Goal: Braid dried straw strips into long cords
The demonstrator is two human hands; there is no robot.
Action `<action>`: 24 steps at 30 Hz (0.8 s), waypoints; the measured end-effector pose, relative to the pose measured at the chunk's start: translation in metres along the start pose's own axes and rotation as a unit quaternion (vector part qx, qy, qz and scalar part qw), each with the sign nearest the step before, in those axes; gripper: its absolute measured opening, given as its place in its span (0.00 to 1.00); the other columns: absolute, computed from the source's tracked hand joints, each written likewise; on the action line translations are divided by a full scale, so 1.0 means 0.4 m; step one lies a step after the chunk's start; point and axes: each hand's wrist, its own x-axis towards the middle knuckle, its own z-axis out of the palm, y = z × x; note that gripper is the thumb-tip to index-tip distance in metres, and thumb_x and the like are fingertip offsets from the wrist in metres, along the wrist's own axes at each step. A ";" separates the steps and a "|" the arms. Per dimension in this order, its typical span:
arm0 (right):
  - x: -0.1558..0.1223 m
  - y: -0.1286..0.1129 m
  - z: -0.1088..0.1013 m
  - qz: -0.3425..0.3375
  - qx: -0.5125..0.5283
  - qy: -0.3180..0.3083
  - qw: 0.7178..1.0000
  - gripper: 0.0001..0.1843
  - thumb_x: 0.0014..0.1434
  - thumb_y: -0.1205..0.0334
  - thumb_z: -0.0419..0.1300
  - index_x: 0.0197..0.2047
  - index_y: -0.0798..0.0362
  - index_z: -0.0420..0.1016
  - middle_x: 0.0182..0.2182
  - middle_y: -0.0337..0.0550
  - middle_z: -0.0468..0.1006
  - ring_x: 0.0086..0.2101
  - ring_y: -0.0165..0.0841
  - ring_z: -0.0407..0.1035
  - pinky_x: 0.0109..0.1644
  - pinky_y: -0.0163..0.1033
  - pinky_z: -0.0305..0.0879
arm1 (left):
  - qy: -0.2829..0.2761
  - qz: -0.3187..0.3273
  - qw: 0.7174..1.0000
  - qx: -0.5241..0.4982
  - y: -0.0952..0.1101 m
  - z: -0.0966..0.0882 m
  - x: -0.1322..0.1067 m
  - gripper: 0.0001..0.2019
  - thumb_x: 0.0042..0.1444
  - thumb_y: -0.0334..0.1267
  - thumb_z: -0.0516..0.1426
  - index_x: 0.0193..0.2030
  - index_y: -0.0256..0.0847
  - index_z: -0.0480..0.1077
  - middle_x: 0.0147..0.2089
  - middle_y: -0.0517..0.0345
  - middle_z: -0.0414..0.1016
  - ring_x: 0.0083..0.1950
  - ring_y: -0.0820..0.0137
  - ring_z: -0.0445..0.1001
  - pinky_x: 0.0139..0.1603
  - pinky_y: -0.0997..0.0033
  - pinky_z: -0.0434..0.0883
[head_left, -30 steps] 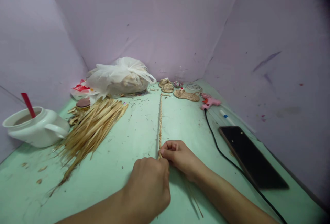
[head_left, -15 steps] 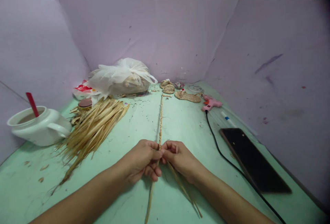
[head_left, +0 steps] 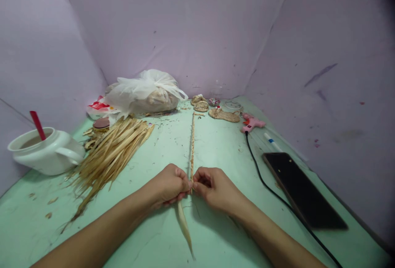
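A thin straw-coloured braid point(head_left: 193, 144) runs from the far side of the table straight toward me, its far end bent to the right. My left hand point(head_left: 174, 183) is closed on the braid's near end, and a loose flat strip point(head_left: 184, 227) hangs below it. From the other side my right hand point(head_left: 211, 185) pinches the same spot between thumb and forefinger. Both hands' fingertips nearly touch there. The strands on the right are mostly hidden under my right hand and wrist.
Dried strips point(head_left: 114, 148) lie at left beside a white pot point(head_left: 66, 152). A plastic bag point(head_left: 145, 93) and woven slipper shapes point(head_left: 224, 115) are at the back. At right are a pink glue gun point(head_left: 252, 122), its black cord point(head_left: 271, 194) and a phone point(head_left: 304, 189).
My left fingers have curled in more tightly around the braid's end. The loose strip below has swung right, and the strands near my right hand have moved under the wrist.
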 end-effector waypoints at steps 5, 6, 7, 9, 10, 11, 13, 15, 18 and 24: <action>-0.018 -0.010 -0.010 0.011 -0.127 0.040 0.991 0.08 0.48 0.62 0.53 0.24 0.54 0.71 0.19 0.39 0.72 0.20 0.26 0.60 0.22 0.30 0.50 | 0.030 0.071 0.997 0.016 -0.008 0.011 0.009 0.04 0.34 0.28 0.50 0.13 0.35 0.61 0.10 0.67 0.52 0.13 0.83 0.47 0.13 0.79 0.43; -0.025 -0.018 -0.009 0.019 -0.145 0.047 0.988 0.09 0.48 0.61 0.53 0.23 0.54 0.72 0.19 0.39 0.72 0.20 0.26 0.60 0.21 0.30 0.49 | 0.038 0.074 0.996 0.014 -0.008 0.014 0.009 0.04 0.33 0.27 0.50 0.13 0.35 0.61 0.10 0.67 0.51 0.14 0.83 0.46 0.13 0.79 0.43; -0.033 -0.026 -0.008 0.025 -0.162 0.052 0.985 0.10 0.48 0.60 0.53 0.23 0.54 0.72 0.18 0.39 0.72 0.19 0.26 0.60 0.21 0.31 0.48 | 0.045 0.068 0.997 0.011 -0.009 0.017 0.008 0.04 0.33 0.28 0.50 0.13 0.35 0.61 0.09 0.67 0.50 0.13 0.83 0.46 0.13 0.79 0.43; -0.049 -0.041 -0.001 0.020 -0.189 0.055 0.980 0.10 0.48 0.60 0.52 0.22 0.54 0.71 0.17 0.40 0.71 0.18 0.26 0.59 0.21 0.31 0.46 | 0.051 0.047 0.998 -0.004 -0.009 0.023 0.003 0.04 0.32 0.28 0.49 0.13 0.36 0.61 0.09 0.68 0.49 0.12 0.82 0.44 0.12 0.78 0.41; -0.057 -0.048 0.003 0.006 -0.203 0.053 0.978 0.10 0.48 0.61 0.52 0.21 0.54 0.71 0.17 0.39 0.71 0.18 0.26 0.59 0.21 0.31 0.46 | 0.050 0.038 0.998 -0.019 -0.009 0.025 0.000 0.04 0.32 0.28 0.48 0.12 0.36 0.61 0.08 0.68 0.49 0.11 0.82 0.43 0.12 0.77 0.40; -0.064 -0.052 0.008 -0.016 -0.217 0.050 0.975 0.10 0.48 0.63 0.52 0.21 0.54 0.71 0.17 0.39 0.71 0.18 0.25 0.59 0.21 0.32 0.46 | 0.047 0.031 0.998 -0.035 -0.009 0.027 -0.003 0.04 0.32 0.29 0.48 0.12 0.37 0.60 0.08 0.68 0.49 0.11 0.82 0.43 0.11 0.77 0.40; -0.074 -0.057 0.017 -0.067 -0.246 0.041 0.966 0.10 0.48 0.66 0.51 0.21 0.54 0.70 0.17 0.39 0.71 0.19 0.25 0.59 0.22 0.32 0.46 | 0.041 0.020 0.997 -0.066 -0.009 0.030 -0.009 0.05 0.33 0.30 0.48 0.12 0.38 0.58 0.08 0.67 0.49 0.10 0.81 0.42 0.10 0.76 0.40; -0.078 -0.055 0.024 -0.105 -0.267 0.028 0.958 0.10 0.48 0.67 0.50 0.22 0.55 0.71 0.19 0.40 0.71 0.20 0.26 0.60 0.23 0.32 0.47 | 0.040 0.008 0.995 -0.088 -0.008 0.031 -0.013 0.04 0.33 0.30 0.48 0.13 0.38 0.60 0.08 0.67 0.51 0.10 0.81 0.43 0.10 0.76 0.40; -0.079 -0.048 0.030 -0.130 -0.273 0.014 0.953 0.09 0.49 0.68 0.50 0.26 0.54 0.71 0.22 0.41 0.73 0.21 0.27 0.62 0.24 0.32 0.49 | 0.043 0.017 0.994 -0.094 -0.004 0.034 -0.015 0.05 0.32 0.29 0.48 0.15 0.36 0.63 0.09 0.67 0.52 0.12 0.81 0.45 0.12 0.78 0.43; -0.069 -0.047 -0.020 -0.092 -0.136 -0.050 0.985 0.08 0.49 0.63 0.54 0.22 0.54 0.72 0.20 0.40 0.72 0.21 0.27 0.62 0.24 0.32 0.52 | 0.057 0.104 0.992 -0.050 -0.011 0.037 -0.009 0.04 0.31 0.27 0.48 0.13 0.34 0.61 0.13 0.66 0.52 0.18 0.80 0.49 0.18 0.78 0.47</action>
